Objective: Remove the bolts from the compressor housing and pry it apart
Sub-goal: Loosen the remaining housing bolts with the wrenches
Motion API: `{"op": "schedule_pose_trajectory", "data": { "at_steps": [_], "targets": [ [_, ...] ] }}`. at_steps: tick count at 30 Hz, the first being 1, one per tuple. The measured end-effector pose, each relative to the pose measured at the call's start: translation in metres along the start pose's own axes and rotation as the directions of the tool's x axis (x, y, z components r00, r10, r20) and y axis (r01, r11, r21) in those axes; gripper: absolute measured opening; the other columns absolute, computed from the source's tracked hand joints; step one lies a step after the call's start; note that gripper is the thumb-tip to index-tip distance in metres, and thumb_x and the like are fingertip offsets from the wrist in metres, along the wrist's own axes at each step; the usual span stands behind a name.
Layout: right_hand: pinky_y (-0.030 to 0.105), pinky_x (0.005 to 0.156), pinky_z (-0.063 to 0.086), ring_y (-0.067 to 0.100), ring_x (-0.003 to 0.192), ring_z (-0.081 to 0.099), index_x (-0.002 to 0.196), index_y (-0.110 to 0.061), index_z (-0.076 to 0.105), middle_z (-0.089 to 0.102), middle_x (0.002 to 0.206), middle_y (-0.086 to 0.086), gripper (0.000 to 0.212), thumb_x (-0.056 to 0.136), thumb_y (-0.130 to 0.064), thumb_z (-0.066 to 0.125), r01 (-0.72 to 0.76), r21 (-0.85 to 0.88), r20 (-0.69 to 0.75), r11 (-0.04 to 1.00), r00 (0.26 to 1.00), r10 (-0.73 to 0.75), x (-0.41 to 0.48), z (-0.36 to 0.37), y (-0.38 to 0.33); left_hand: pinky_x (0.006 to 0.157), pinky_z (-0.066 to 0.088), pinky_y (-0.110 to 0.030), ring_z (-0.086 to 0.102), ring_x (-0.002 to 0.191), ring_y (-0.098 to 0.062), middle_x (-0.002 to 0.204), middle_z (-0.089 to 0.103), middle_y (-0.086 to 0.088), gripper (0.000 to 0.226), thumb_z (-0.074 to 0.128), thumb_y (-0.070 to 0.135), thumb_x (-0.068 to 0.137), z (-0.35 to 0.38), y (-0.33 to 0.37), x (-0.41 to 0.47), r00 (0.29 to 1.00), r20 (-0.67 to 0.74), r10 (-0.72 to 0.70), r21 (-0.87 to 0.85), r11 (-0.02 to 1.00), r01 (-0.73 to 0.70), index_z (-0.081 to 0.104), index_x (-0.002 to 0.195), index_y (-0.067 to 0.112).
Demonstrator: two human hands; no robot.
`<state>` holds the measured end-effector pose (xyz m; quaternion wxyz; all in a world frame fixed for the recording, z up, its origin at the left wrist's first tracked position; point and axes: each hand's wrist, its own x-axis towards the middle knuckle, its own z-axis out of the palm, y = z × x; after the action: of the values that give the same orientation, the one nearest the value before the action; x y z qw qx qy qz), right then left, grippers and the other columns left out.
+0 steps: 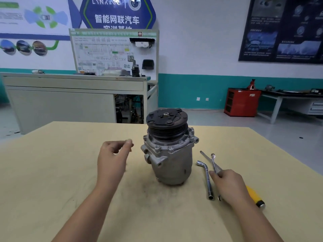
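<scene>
The compressor [168, 154] stood upright mid-table between the hands: the left hand [112, 155] loosely curled beside it, the right hand [229, 186] gripping a slim spanner [213, 162] near a socket wrench [207, 179] and screwdriver [253, 193]. The pale, smudged table [66, 172] sat before a teal-banded wall [192, 91]. A black pulley [167, 119] topped its bolted grey housing [176, 166].
</scene>
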<state>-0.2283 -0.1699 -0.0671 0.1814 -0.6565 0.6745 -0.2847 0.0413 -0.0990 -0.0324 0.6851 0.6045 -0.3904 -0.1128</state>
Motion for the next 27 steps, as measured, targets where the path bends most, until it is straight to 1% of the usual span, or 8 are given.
{"op": "schedule_pose_trajectory", "data": {
  "at_steps": [2, 6, 8, 11, 14, 21, 24, 27],
  "targets": [
    [0.027, 0.046, 0.029, 0.021, 0.056, 0.047, 0.053, -0.011, 0.039, 0.048, 0.054, 0.006, 0.043, 0.091, -0.028, 0.051, -0.033, -0.080, -0.004, 0.996, 0.999, 0.033, -0.002, 0.001, 0.001, 0.054, 0.045, -0.024, 0.060, 0.067, -0.003, 0.083, 0.061, 0.007, 0.024, 0.068, 0.038, 0.086, -0.025, -0.012, 0.009, 0.998, 0.041, -0.045, 0.154, 0.987, 0.039, 0.069, 0.066, 0.025],
    [0.026, 0.044, 0.028, 0.020, 0.061, 0.050, 0.060, -0.013, 0.044, 0.051, 0.065, 0.003, 0.027, 0.084, -0.023, 0.051, -0.071, -0.235, 0.048, 0.969, 0.995, 0.085, -0.002, 0.001, 0.003, 0.083, 0.048, -0.039, 0.062, 0.084, -0.030, 0.074, 0.068, -0.001, 0.032, 0.067, 0.049, 0.082, -0.069, -0.038, 0.025, 0.970, 0.064, -0.236, 0.520, 0.837, 0.169, 0.068, 0.064, 0.022],
    [0.026, 0.045, 0.028, 0.021, 0.068, 0.051, 0.065, -0.015, 0.044, 0.050, 0.069, 0.001, 0.022, 0.085, -0.023, 0.051, -0.069, -0.269, 0.065, 0.961, 0.994, 0.090, -0.002, 0.000, 0.004, 0.089, 0.045, -0.039, 0.060, 0.087, -0.030, 0.073, 0.067, -0.003, 0.034, 0.064, 0.044, 0.087, -0.079, -0.050, 0.028, 0.940, 0.046, -0.339, 0.651, 0.723, 0.229, 0.066, 0.062, 0.022],
    [0.025, 0.045, 0.028, 0.021, 0.070, 0.050, 0.067, -0.016, 0.042, 0.046, 0.070, -0.001, 0.021, 0.085, -0.022, 0.051, -0.076, -0.280, 0.062, 0.957, 0.993, 0.097, -0.001, 0.000, 0.005, 0.086, 0.037, -0.033, 0.055, 0.086, -0.024, 0.076, 0.063, 0.003, 0.035, 0.061, 0.051, 0.088, -0.081, -0.056, 0.024, 0.906, 0.016, -0.424, 0.814, 0.531, 0.234, 0.065, 0.068, 0.022],
    [0.024, 0.044, 0.028, 0.018, 0.065, 0.048, 0.067, -0.015, 0.042, 0.047, 0.071, 0.000, 0.021, 0.085, -0.021, 0.051, -0.098, -0.269, 0.053, 0.958, 0.992, 0.116, -0.001, 0.003, 0.005, 0.087, 0.033, -0.032, 0.052, 0.088, -0.023, 0.084, 0.062, 0.001, 0.031, 0.060, 0.050, 0.088, -0.075, -0.057, 0.021, 0.906, 0.004, -0.423, 0.855, 0.471, 0.216, 0.062, 0.075, 0.022],
    [0.025, 0.044, 0.029, 0.021, 0.069, 0.050, 0.069, -0.015, 0.039, 0.046, 0.073, 0.001, 0.021, 0.087, -0.018, 0.050, -0.126, -0.232, 0.030, 0.965, 0.990, 0.136, 0.003, 0.003, 0.007, 0.084, 0.032, -0.032, 0.051, 0.087, -0.024, 0.084, 0.061, -0.001, 0.033, 0.056, 0.052, 0.089, -0.069, -0.061, 0.019, 0.935, 0.011, -0.355, 0.871, 0.463, 0.165, 0.058, 0.076, 0.021],
    [0.025, 0.045, 0.028, 0.024, 0.074, 0.050, 0.079, -0.012, 0.042, 0.049, 0.080, 0.003, 0.013, 0.088, -0.019, 0.050, -0.110, -0.199, 0.009, 0.974, 0.993, 0.114, 0.003, 0.005, 0.008, 0.083, 0.035, -0.031, 0.054, 0.089, -0.025, 0.084, 0.061, 0.000, 0.037, 0.054, 0.055, 0.089, -0.071, -0.065, 0.019, 0.936, 0.015, -0.351, 0.880, 0.450, 0.154, 0.056, 0.075, 0.021],
    [0.026, 0.050, 0.035, 0.028, 0.073, 0.057, 0.080, -0.011, 0.043, 0.057, 0.084, 0.007, 0.016, 0.090, -0.022, 0.048, -0.100, -0.088, -0.083, 0.991, 0.992, 0.093, 0.003, 0.005, 0.007, 0.087, 0.040, -0.035, 0.056, 0.097, -0.029, 0.097, 0.062, -0.007, 0.041, 0.051, 0.058, 0.089, -0.071, -0.065, 0.018, 0.945, -0.008, -0.326, 0.867, 0.468, 0.169, 0.056, 0.082, 0.018]
  ]
}}
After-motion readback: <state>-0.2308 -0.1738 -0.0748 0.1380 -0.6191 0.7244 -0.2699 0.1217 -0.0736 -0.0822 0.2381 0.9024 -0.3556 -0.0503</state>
